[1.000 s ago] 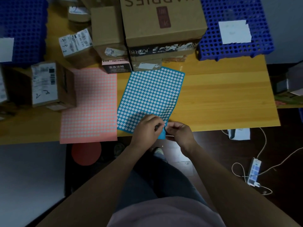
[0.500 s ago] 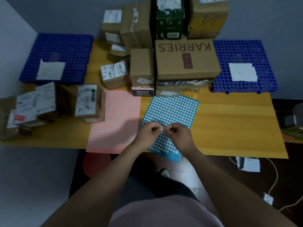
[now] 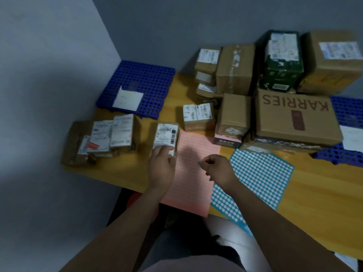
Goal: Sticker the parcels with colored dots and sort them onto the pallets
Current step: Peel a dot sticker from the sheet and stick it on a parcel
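Observation:
A small brown parcel (image 3: 167, 134) with a white barcode label stands at the pink sticker sheet's (image 3: 193, 173) upper left corner. My left hand (image 3: 162, 167) rests its fingers on the parcel's near end. My right hand (image 3: 218, 169) hovers over the pink sheet and pinches a tiny blue dot sticker (image 3: 198, 163) at its fingertips. The blue sticker sheet (image 3: 255, 177) lies to the right, hanging over the table's front edge. A blue pallet (image 3: 149, 81) with a white paper sits at the back left; another blue pallet (image 3: 347, 112) is at the right edge.
Several labelled parcels (image 3: 110, 136) are heaped at the table's left end. A stack of cartons, including a large KARRIES box (image 3: 294, 118) and a dark green box (image 3: 282, 61), fills the back. Grey walls close the left and rear. The wooden table (image 3: 314, 203) shows bare at the front right.
Both hands left the blue sheet and moved left. My left hand now touches the barcode parcel; my right hand carries a peeled blue dot. The camera swung left.

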